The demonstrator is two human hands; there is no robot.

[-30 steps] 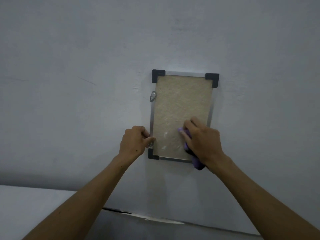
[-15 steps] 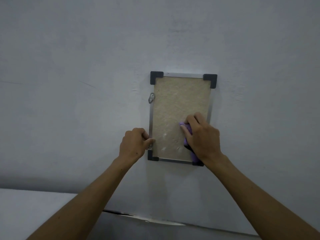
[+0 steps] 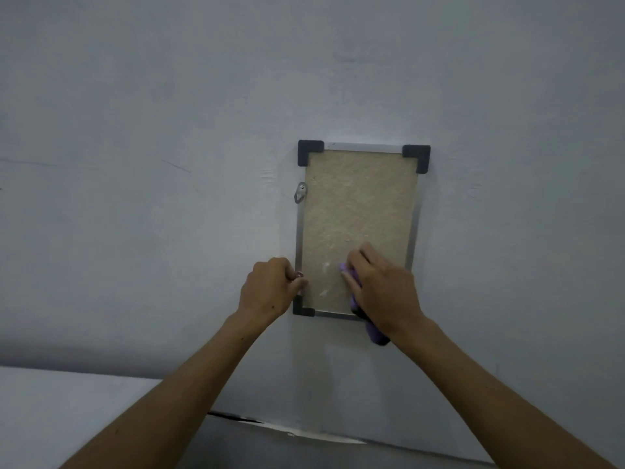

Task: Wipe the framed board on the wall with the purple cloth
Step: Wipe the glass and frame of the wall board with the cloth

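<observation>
the framed board [image 3: 358, 228] hung on the wall [image 3: 169, 164], and its mounting could not be judged beyond a small metal hanger [image 3: 300, 192] at its left edge — a hard sideways stroke might have shifted or tilted it if the steadying hand let go. pale specks low on the panel could also have been missed. the left hand [image 3: 267, 291] was curled tight, pinching the frame's left edge near the bottom corner. the right hand [image 3: 382, 289] pressed the purple cloth [image 3: 372, 330] flat against the board's lower right — fingers bent over it, a tail hanging below the frame.
</observation>
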